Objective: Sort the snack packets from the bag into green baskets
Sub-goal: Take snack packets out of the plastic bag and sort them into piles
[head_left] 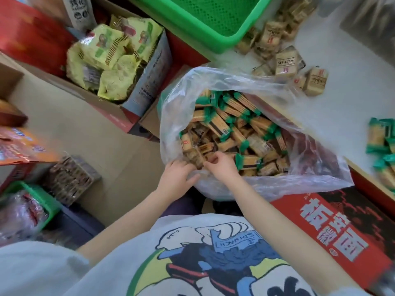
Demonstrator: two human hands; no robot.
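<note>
Hands meet at my clear plastic bag's (213, 82) near rim: left hand (176, 175) and right hand (222, 165) both pinch small tan snack packets (195, 155).

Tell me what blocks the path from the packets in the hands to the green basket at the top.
Nothing visible blocks it. Both the left hand and right hand grip brown packets at the near rim of the plastic bag. The green basket lies beyond the bag, open-topped; lifting over the bag's far rim looks clear.

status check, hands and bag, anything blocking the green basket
Left hand and right hand both grip brown packets at the clear bag mouth. Green basket open, nothing blocking.
</note>
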